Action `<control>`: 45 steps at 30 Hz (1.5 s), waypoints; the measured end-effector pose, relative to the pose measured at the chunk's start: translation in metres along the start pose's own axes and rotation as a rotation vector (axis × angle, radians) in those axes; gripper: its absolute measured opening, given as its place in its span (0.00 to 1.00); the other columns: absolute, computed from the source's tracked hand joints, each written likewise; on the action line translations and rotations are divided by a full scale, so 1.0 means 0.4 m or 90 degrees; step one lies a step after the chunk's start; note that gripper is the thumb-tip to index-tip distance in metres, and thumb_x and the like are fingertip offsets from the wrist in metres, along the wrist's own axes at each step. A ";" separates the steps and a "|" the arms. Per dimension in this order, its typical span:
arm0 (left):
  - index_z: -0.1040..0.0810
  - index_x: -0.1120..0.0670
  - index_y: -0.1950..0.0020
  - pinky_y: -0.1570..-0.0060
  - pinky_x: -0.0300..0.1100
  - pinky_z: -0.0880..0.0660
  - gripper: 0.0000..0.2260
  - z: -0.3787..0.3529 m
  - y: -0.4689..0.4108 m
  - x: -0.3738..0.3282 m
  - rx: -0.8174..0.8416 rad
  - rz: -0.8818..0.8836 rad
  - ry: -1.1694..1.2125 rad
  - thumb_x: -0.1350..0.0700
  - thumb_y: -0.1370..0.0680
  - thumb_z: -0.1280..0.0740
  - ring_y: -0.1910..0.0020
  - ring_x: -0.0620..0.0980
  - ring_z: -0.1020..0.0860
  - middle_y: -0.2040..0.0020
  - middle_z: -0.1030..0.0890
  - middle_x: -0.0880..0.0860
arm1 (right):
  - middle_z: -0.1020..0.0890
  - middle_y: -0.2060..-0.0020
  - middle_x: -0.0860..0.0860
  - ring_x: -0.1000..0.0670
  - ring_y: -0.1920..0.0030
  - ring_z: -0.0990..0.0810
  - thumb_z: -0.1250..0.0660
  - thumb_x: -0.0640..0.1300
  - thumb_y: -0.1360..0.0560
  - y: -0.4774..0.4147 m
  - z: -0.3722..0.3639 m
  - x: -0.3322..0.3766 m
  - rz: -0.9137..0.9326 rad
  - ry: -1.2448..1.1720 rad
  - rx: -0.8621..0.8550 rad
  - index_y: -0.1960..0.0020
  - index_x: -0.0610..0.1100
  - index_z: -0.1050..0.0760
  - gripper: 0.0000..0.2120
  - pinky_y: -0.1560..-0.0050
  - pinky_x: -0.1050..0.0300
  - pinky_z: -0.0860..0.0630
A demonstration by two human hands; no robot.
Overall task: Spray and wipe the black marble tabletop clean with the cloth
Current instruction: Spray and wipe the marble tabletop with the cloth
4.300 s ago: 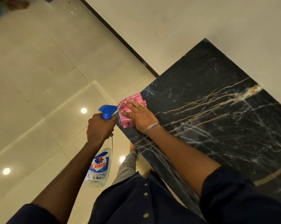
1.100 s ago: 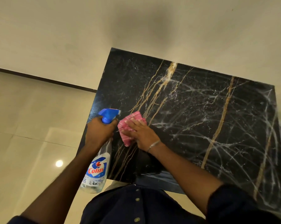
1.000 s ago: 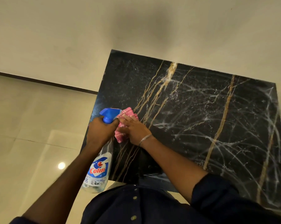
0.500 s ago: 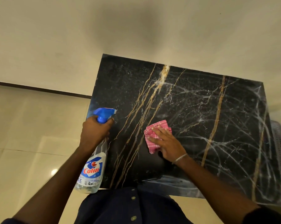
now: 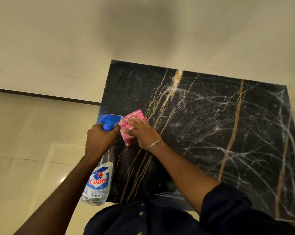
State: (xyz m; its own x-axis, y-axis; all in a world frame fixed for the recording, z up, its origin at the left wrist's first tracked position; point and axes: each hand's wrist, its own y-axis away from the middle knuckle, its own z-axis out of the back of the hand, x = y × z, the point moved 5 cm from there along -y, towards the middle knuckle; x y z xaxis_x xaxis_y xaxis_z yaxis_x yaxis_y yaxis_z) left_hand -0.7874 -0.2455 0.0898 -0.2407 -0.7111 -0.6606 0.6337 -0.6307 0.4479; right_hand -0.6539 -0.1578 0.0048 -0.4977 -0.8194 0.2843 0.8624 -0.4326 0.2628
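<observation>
Right hand (image 5: 144, 133), fingers flat, presses cloth (image 5: 135, 115) at bench (image 5: 211, 133) frame-left edge; remaining surface lies frame-right; left hand (image 5: 100, 138) fingers grip spray bottle (image 5: 99, 180).

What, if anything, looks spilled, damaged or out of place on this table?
Nothing stands out. The tabletop shows only its veins and white specks, probably spray. The right hand presses the cloth; the left hand grips the bottle.
</observation>
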 end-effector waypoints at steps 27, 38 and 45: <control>0.22 0.58 0.54 0.62 0.43 0.22 0.07 -0.004 0.048 -0.080 0.027 -0.015 0.038 0.55 0.25 0.29 0.65 0.54 0.19 0.62 0.18 0.60 | 0.16 0.57 0.45 0.48 0.64 0.16 0.45 0.42 0.18 0.146 0.088 -0.142 -0.458 -1.306 -0.154 0.33 0.42 0.27 0.16 0.62 0.51 0.19; 0.22 0.59 0.51 0.72 0.33 0.28 0.10 -0.117 0.107 -0.162 0.101 -0.071 -0.004 0.54 0.26 0.28 0.73 0.43 0.22 0.68 0.21 0.51 | 0.18 0.45 0.37 0.36 0.49 0.17 0.40 0.46 0.32 0.295 0.018 -0.185 -0.474 -1.642 -0.321 0.42 0.37 0.21 0.23 0.52 0.38 0.19; 0.25 0.55 0.48 0.65 0.40 0.23 0.11 -0.128 0.081 -0.176 0.096 -0.070 0.002 0.52 0.26 0.28 0.67 0.48 0.20 0.63 0.19 0.53 | 0.18 0.45 0.38 0.36 0.42 0.22 0.43 0.46 0.21 0.260 0.037 -0.225 -0.514 -1.578 -0.351 0.39 0.38 0.22 0.18 0.42 0.37 0.27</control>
State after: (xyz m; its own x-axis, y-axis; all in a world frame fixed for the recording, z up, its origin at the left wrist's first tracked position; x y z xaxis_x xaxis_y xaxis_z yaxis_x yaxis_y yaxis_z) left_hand -0.7123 -0.1999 0.1202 -0.2997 -0.6348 -0.7122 0.4864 -0.7439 0.4583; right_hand -0.5209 -0.1232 0.0202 0.5454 0.7697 0.3319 0.3525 -0.5699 0.7423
